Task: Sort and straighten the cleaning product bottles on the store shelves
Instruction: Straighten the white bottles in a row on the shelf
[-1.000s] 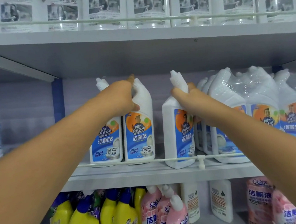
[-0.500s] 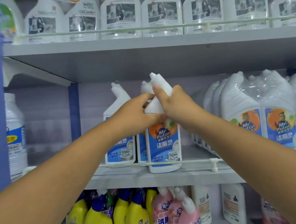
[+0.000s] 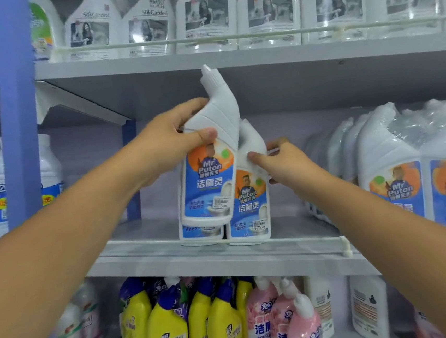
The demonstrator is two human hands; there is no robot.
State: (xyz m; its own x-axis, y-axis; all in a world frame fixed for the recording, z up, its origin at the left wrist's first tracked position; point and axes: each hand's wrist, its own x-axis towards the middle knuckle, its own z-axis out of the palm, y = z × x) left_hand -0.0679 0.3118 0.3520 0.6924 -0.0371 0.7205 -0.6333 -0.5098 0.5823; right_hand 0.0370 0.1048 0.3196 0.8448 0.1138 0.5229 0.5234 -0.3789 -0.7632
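My left hand grips a white angled-neck toilet cleaner bottle with a blue and orange label, lifted off the middle shelf and tilted slightly. Behind and below it stand two like bottles: one to the right, whose shoulder my right hand pinches between thumb and fingers, and one mostly hidden behind the lifted bottle.
Shrink-wrapped packs of the same cleaner fill the shelf's right side. A wire rail runs along the shelf front. Clear jugs line the top shelf; yellow and pink bottles stand below. A blue upright rises at left.
My left hand has raised one bottle off the shelf toward the upper shelf. My right hand has dropped from that bottle's neck to the bottle standing behind it. The view shifted left.
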